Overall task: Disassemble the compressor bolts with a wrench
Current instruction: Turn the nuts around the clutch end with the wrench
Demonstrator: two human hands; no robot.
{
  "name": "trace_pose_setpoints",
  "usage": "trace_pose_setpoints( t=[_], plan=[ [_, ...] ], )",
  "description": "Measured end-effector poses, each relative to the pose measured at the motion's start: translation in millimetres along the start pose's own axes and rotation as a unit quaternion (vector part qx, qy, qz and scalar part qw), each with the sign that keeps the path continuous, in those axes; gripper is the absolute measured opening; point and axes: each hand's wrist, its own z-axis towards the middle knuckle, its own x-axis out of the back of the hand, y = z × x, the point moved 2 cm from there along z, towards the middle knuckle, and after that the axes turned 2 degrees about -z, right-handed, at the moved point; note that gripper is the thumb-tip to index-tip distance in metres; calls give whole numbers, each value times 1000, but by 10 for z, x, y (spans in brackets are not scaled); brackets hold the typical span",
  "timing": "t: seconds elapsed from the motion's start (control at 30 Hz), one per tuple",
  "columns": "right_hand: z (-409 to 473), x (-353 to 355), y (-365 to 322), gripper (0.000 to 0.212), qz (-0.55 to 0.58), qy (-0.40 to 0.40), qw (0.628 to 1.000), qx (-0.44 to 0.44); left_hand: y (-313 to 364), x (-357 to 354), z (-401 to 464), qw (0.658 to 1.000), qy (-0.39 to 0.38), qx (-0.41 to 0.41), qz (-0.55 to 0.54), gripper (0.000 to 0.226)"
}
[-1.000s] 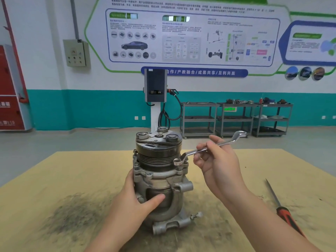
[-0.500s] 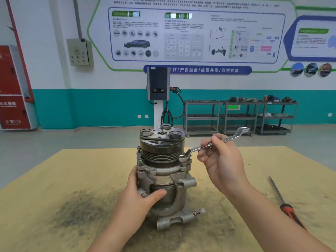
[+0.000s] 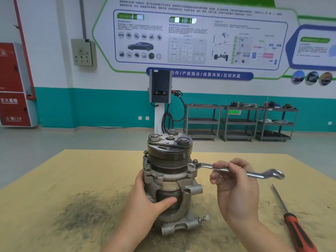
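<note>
From the head view, the compressor (image 3: pixel 170 180) stands upright on the tan table (image 3: pixel 72 179), and the left hand (image 3: pixel 145 199) grips its lower body from the left, thumb across the front. To the compressor's right, the right hand (image 3: pixel 234 188) curls its fingers round the shank of the wrench (image 3: pixel 234 170), whose ring end sits on a bolt (image 3: pixel 191 167) at the compressor's right flange. Farther right of the compressor lies a red-handled screwdriver (image 3: pixel 291 222), well apart from both hands

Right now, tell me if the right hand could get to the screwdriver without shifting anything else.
Probably yes. The screwdriver lies alone on the table, just right of the right hand, with nothing between them. But that hand grips the wrench, so it would have to release it first.
</note>
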Motion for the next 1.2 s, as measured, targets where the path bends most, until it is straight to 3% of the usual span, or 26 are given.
trace_pose_setpoints(
  t=[0.1, 0.2, 0.27, 0.33, 0.4, 0.5, 0.63, 0.77, 0.9, 0.97, 1.03, 1.1, 1.2],
  plan=[
    [-145, -102, -72, 14, -126, -66, 976, 167, 1, -8, 13, 1000, -2, 0, -20, 82],
    [-376, -245, -28, 10, -270, -120, 904, 309, -2, -11, 4, 999, -7, 2, -40, 79],
    [-502, -334, 69, 8, -366, -168, 853, 331, -3, -3, 13, 999, -7, 3, -47, 78],
    [-586, -424, 142, 10, -420, -226, 828, 294, 0, -1, 23, 999, -11, 1, -39, 72],
    [-638, -490, 128, 17, -413, -224, 806, 360, -10, 17, 34, 999, -13, 2, -36, 74],
    [-526, -518, -93, 6, -266, -111, 915, 282, -26, 83, 57, 999, -32, 8, -35, 82],
    [-128, -405, -239, 16, -137, -6, 989, 57, -61, 148, 107, 998, -41, 24, -43, 80],
    [159, -349, -147, 18, -49, -11, 993, -104, -83, 141, 123, 998, -43, 23, -45, 82],
    [300, -329, -128, 19, -36, -49, 979, -195, -58, 144, 108, 997, -54, 10, -51, 75],
    [237, -285, -103, 18, -36, -31, 984, -170, -1, 142, 75, 998, -41, -1, -57, 84],
    [46, -220, -57, 15, -47, -2, 996, -73, 59, 144, 55, 996, 9, -16, -83, 86],
    [-198, -208, -16, 12, -81, 3, 995, 53, 139, 164, 50, 987, 73, -46, -134, 65],
    [-491, -331, 36, 5, -174, -53, 965, 191, 260, 245, 114, 971, 118, -71, -198, 43]
  ],
)
